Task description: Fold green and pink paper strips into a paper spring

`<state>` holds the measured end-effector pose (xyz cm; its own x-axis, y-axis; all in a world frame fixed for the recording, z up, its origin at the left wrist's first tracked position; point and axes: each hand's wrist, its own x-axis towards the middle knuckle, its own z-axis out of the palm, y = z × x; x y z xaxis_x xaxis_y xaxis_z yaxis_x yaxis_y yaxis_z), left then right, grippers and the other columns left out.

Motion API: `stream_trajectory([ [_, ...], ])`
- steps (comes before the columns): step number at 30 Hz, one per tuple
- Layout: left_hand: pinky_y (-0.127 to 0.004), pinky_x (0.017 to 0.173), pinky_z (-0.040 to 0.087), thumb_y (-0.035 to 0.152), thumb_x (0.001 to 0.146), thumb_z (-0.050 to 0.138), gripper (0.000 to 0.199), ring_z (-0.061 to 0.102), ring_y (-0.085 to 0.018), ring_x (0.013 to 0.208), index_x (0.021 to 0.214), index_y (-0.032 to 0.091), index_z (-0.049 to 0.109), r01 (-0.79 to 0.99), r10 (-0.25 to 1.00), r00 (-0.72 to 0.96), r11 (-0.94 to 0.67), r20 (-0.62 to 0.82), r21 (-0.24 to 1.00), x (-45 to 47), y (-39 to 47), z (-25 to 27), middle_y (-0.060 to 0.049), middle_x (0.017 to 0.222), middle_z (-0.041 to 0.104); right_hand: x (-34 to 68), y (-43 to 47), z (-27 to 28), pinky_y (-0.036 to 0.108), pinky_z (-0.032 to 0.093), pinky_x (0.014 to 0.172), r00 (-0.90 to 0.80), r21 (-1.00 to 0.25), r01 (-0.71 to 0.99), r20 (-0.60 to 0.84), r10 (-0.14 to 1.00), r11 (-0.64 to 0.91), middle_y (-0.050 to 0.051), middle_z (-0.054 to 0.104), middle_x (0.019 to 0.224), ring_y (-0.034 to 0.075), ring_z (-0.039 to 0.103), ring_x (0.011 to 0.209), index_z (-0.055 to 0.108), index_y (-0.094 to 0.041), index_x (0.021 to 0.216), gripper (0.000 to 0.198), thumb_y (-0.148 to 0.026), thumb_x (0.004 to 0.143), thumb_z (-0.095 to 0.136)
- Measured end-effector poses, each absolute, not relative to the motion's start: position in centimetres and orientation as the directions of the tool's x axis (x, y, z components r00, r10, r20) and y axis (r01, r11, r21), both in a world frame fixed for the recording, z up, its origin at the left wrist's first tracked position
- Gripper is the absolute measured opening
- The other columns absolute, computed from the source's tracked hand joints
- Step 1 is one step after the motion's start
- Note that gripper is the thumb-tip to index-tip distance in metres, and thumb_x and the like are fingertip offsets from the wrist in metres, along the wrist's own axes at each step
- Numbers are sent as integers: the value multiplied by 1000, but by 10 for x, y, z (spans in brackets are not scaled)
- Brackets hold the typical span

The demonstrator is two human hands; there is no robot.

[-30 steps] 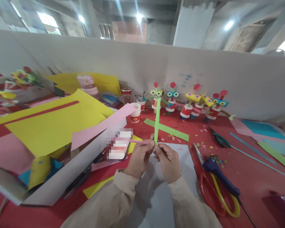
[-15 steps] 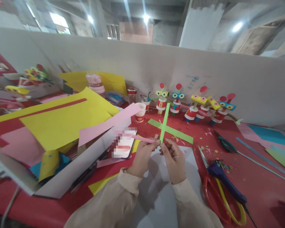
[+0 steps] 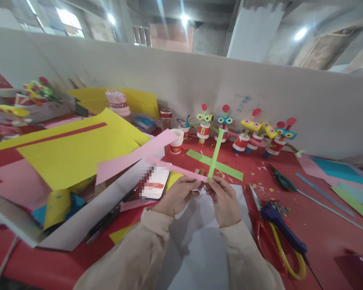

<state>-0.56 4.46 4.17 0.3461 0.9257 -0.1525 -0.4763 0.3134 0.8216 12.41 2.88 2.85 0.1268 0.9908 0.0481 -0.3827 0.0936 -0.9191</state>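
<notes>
**You hold a green strip [image 3: 216,155] and a pink strip [image 3: 181,171] together at a corner**

Your right hand [image 3: 225,201] has its grip closed on the near end of the green strip, thumb against finger, right where the pink strip's end meets it. Your left hand [image 3: 180,193] is just beside that corner, its fingertips at the pink strip's near edge; you cannot tell from this view whether its grip pinches the paper or only steadies it. The green strip points away from you, and the pink one runs off to the left, across the upper part of the phone [image 3: 157,183] in view.

Below your hands lies a pale sheet [image 3: 199,249] on the red worktop [image 3: 329,229]. Beyond them, a wider green piece [image 3: 196,155] lies flat. To your right are scissors [image 3: 293,264] with red and yellow handles, a blue tool [image 3: 286,229] lying over them, and pliers [image 3: 282,177] farther back. White cups [image 3: 176,141] stand ahead, slightly left, with a row of cup figures [image 3: 203,131] along the wall [image 3: 329,117].
</notes>
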Motion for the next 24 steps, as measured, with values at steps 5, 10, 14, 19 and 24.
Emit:
stream_trajectory([
  [5,-21,52,33,22,59,77,14,50,-9,62,65,13,69,-503,930,320,328,-180,800,-5,45,39,-3,63,59,122,27,31,25,44,54,136,-916,-386,57,989,106,0,60,61,11,53,56,67,-18,75,20,-34,66,71],
  [10,-22,53,34,23,55,79,17,48,-9,59,64,12,69,-468,936,300,311,-183,827,-5,47,36,-2,60,58,121,25,31,25,44,56,113,-938,-319,105,988,136,0,63,65,11,53,59,69,-18,77,16,-32,69,69],
  [14,-25,60,38,27,57,78,20,51,-11,60,67,12,71,-404,925,338,311,-176,860,-5,48,36,-3,60,60,120,24,26,29,46,59,189,-970,-190,119,975,155,2,65,67,14,55,60,70,-18,80,19,-33,69,69],
  [19,-29,66,40,28,56,79,23,52,-12,60,71,12,72,-382,923,342,307,-176,872,-6,50,33,-5,62,62,123,23,24,30,49,60,203,-986,-33,154,967,164,2,66,67,15,57,60,71,-19,83,19,-33,71,66],
  [24,-25,58,36,30,54,80,26,49,-9,57,71,11,72,-372,934,306,295,-184,880,-7,53,27,-4,61,61,124,24,26,27,50,58,147,-974,78,221,964,212,2,66,71,14,58,60,72,-21,86,19,-32,76,61],
])
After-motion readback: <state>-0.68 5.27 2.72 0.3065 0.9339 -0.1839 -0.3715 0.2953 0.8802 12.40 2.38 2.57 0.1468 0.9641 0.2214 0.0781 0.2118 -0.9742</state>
